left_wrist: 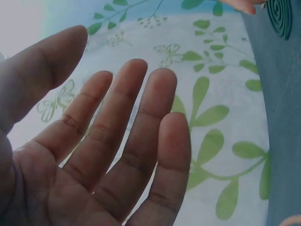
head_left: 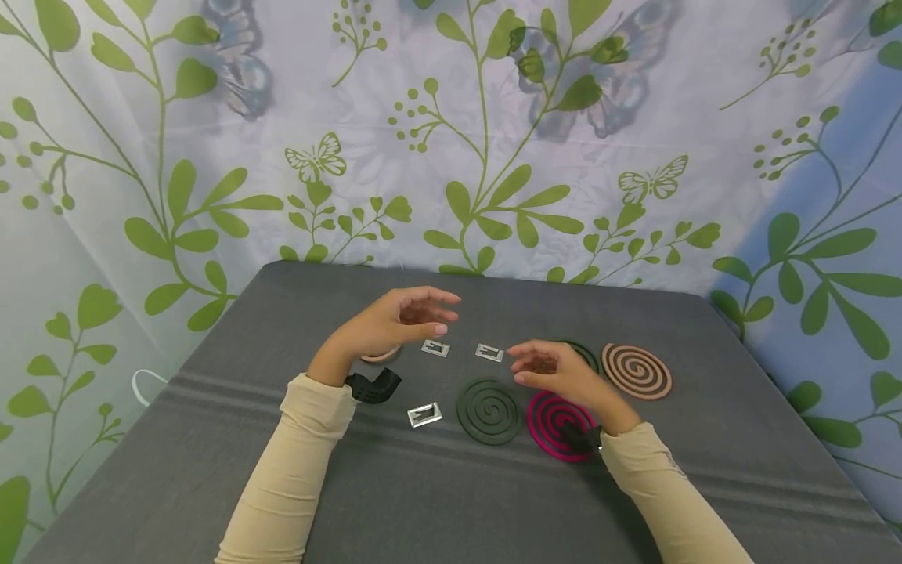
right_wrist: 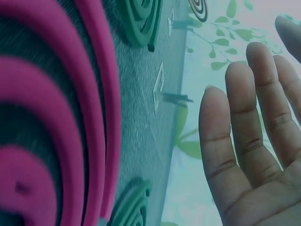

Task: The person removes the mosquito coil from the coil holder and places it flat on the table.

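Note:
My left hand point(head_left: 395, 323) is held above the table's left middle, fingers loosely bent and holding nothing. Its bare palm and spread fingers fill the left wrist view. Opposite it, my right hand point(head_left: 564, 374) hovers over a pink mosquito coil point(head_left: 534, 427) and partly hides it, also with nothing in its grasp. Between the hands lie a dark green mosquito coil point(head_left: 489, 410) and three metal coil stands, one in front point(head_left: 424, 415) and two farther back. A second green coil point(head_left: 586, 354) sits partly behind the right hand. A tan coil point(head_left: 637, 371) lies farther right.
Part of another tan coil point(head_left: 384, 357) shows below the left hand. Each wrist wears a black strap mount point(head_left: 373, 387). The grey cloth-covered table point(head_left: 423, 501) ends at a leaf-patterned curtain point(head_left: 395, 157). A white cable loop point(head_left: 141, 384) hangs at the left edge.

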